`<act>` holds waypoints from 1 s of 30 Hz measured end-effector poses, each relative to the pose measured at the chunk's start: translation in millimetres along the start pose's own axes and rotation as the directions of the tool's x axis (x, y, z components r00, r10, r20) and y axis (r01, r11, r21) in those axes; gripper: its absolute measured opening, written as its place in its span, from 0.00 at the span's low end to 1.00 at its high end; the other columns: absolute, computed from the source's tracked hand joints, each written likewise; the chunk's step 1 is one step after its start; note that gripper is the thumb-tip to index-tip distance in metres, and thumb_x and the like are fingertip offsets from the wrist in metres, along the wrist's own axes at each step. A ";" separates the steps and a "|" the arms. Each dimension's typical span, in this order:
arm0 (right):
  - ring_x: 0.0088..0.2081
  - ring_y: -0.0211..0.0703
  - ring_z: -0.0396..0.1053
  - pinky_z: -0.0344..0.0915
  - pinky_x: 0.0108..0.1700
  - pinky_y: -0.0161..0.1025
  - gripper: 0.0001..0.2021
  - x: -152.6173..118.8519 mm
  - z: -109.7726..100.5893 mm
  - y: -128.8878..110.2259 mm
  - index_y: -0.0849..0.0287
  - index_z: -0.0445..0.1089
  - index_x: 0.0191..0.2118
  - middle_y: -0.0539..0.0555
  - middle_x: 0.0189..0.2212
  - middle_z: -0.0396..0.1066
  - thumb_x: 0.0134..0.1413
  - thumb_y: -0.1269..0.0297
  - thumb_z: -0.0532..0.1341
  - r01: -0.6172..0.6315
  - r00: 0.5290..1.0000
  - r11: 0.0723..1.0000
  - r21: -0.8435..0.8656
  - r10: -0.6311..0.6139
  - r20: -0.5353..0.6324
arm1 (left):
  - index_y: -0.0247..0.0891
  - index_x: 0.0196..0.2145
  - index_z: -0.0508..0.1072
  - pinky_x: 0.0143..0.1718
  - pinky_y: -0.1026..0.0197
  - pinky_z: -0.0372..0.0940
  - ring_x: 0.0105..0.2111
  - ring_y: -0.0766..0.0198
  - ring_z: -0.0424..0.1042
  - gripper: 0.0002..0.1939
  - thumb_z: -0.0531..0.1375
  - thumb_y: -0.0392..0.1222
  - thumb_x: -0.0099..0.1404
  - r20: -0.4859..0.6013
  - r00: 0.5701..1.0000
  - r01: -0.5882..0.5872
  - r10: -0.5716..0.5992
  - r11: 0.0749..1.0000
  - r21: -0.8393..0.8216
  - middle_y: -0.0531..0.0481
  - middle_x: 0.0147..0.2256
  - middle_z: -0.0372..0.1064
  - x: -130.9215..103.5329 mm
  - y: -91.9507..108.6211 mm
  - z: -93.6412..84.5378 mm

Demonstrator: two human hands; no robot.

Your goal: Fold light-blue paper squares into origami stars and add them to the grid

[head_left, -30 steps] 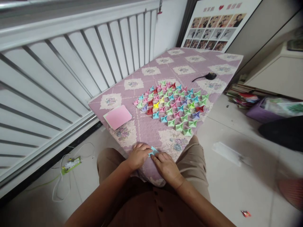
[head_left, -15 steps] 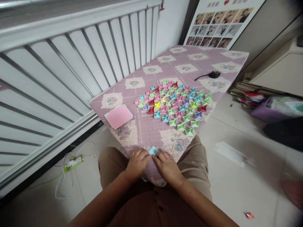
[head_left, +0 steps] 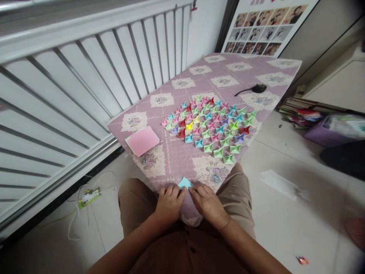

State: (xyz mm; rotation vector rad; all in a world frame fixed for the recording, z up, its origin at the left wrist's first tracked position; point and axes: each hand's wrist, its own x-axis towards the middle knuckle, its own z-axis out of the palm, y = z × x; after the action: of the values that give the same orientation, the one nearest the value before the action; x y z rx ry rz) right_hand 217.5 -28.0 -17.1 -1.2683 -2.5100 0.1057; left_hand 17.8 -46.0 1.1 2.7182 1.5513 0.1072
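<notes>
A small light-blue folded paper [head_left: 185, 183] lies at the near corner of the cloth-covered table, its pointed end facing away from me. My left hand [head_left: 170, 201] is closed on its left edge, and my right hand [head_left: 207, 202] is closed on its right edge, fingertips pressed down on it. Beyond my hands, several rows of small folded paper pieces [head_left: 205, 134] in green, pink, blue, red, purple and yellow stand on the cloth. A stack of pink paper sheets [head_left: 143, 140] rests to their left.
The tablecloth [head_left: 176, 158] is purple with flowers. A black object with a cord [head_left: 259, 88] lies toward the far right. A white radiator [head_left: 94, 80] borders the table's left side. On the floor are a power strip [head_left: 90, 198] and a purple bin [head_left: 319, 131].
Both hands have shifted slightly on the light-blue paper, and more of it shows between them. The fingers of my left hand sit a little closer to it.
</notes>
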 end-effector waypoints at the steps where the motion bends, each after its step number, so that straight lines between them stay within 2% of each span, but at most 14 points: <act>1: 0.44 0.46 0.63 0.61 0.49 0.44 0.14 -2.5 -1.1 3.6 0.58 0.69 0.50 0.56 0.39 0.70 0.60 0.69 0.54 -0.005 1.000 1.000 -0.001 0.005 0.005 | 0.44 0.58 0.60 0.41 0.50 0.55 0.44 0.54 0.63 0.21 0.51 0.42 0.68 0.012 1.000 0.010 -0.010 1.000 0.014 0.43 0.47 0.67 1.6 1.9 -1.7; 6: 0.46 0.47 0.63 0.58 0.49 0.45 0.14 -10.0 -10.9 19.5 0.56 0.69 0.50 0.56 0.42 0.70 0.61 0.68 0.54 -0.077 0.996 0.997 -0.002 0.077 0.034 | 0.44 0.57 0.62 0.41 0.50 0.55 0.43 0.54 0.63 0.21 0.53 0.41 0.66 0.043 0.998 0.036 -0.038 0.998 0.045 0.43 0.46 0.66 6.1 8.3 -6.0; 10: 0.41 0.48 0.64 0.58 0.44 0.43 0.11 5.2 -20.0 16.9 0.55 0.72 0.42 0.56 0.37 0.70 0.59 0.60 0.56 -0.274 0.961 0.961 0.023 0.273 0.052 | 0.45 0.57 0.63 0.41 0.51 0.55 0.43 0.54 0.63 0.21 0.54 0.41 0.66 0.031 0.998 0.054 -0.056 0.997 0.061 0.43 0.46 0.66 5.7 8.9 -4.8; 14: 0.55 0.54 0.56 0.54 0.52 0.48 0.28 35.6 -15.8 2.9 0.59 0.58 0.59 0.60 0.53 0.63 0.54 0.56 0.60 -0.396 0.918 0.917 0.046 0.397 0.004 | 0.46 0.56 0.63 0.42 0.51 0.56 0.44 0.53 0.61 0.21 0.54 0.42 0.66 0.019 0.998 0.057 -0.058 0.997 0.060 0.43 0.46 0.65 4.5 8.2 -2.1; 18: 0.61 0.54 0.46 0.48 0.56 0.52 0.34 57.8 -2.7 -1.3 0.55 0.51 0.63 0.58 0.61 0.55 0.51 0.54 0.60 -0.454 0.890 0.890 0.045 0.451 0.069 | 0.46 0.55 0.64 0.42 0.50 0.56 0.44 0.53 0.61 0.20 0.55 0.42 0.65 0.016 0.998 0.055 -0.055 0.998 0.040 0.44 0.47 0.64 3.6 7.1 -0.1; 23: 0.61 0.54 0.47 0.49 0.54 0.52 0.33 67.1 0.1 5.0 0.53 0.53 0.61 0.56 0.61 0.54 0.51 0.52 0.59 -0.506 0.858 0.862 0.038 0.498 0.126 | 0.47 0.56 0.63 0.43 0.50 0.56 0.44 0.54 0.61 0.21 0.55 0.42 0.65 0.000 0.997 0.074 -0.074 0.997 0.024 0.44 0.47 0.64 2.0 6.2 1.9; 30: 0.58 0.54 0.50 0.51 0.51 0.51 0.26 70.9 0.8 3.4 0.54 0.60 0.57 0.57 0.58 0.58 0.54 0.51 0.57 -0.530 0.847 0.847 0.030 0.528 0.059 | 0.46 0.56 0.63 0.44 0.49 0.56 0.45 0.54 0.61 0.21 0.54 0.41 0.65 0.001 0.997 0.079 -0.079 0.997 -0.025 0.44 0.48 0.64 1.1 4.0 1.8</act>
State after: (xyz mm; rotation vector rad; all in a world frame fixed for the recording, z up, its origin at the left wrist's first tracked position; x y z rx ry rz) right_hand 180.7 30.5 -0.6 -1.9268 -2.1035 0.3217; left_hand 21.9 -47.1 -0.4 2.6337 1.6430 0.1246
